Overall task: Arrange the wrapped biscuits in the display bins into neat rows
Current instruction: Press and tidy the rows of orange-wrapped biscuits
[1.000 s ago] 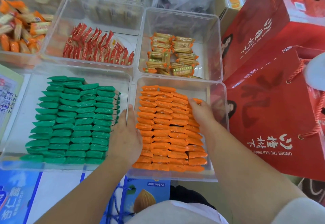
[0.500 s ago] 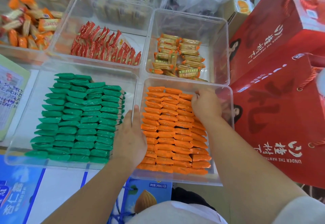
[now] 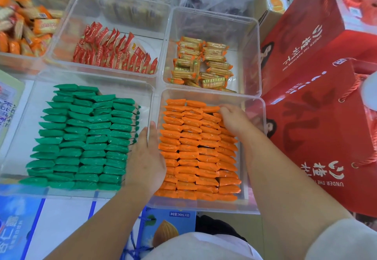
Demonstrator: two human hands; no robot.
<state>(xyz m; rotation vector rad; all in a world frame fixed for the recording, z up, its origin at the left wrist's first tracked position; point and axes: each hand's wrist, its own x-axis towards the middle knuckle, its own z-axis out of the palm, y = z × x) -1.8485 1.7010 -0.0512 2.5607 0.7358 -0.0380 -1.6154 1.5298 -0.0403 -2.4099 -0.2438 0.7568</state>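
- Right fingers (image 3: 224, 110) are bent down onto the far end of the right-hand column of orange foil-wrapped biscuit packets (image 3: 195, 153); whether they pinch a packet or only press on it cannot be told.
- The right hand (image 3: 236, 122) reaches in from the near right, knuckles up, over the far right corner of the packets.
- Left fingers (image 3: 152, 135) lie straight and together, pointing away from the person and holding nothing. They rest against the left wall of the square clear plastic bin (image 3: 204, 208) that holds the orange packets.
- The left hand (image 3: 145, 162) sits over the seam between this bin and the one on its left.
- The orange packets fill the bin in four columns running near to far, each packet's long axis lying left to right and overlapping the next like shingles.
- In the neighbouring clear bin (image 3: 24, 117), green foil-wrapped packets (image 3: 85, 137) lie the same way — four overlapped columns, long axes left to right.
- In the bins beyond, red-and-white sachets (image 3: 114, 53) stand on edge in a row, and yellow-and-orange wrapped biscuits (image 3: 202, 66) lie loosely piled.
- Red printed gift boxes (image 3: 326, 137) stand just beside the bins on the right.
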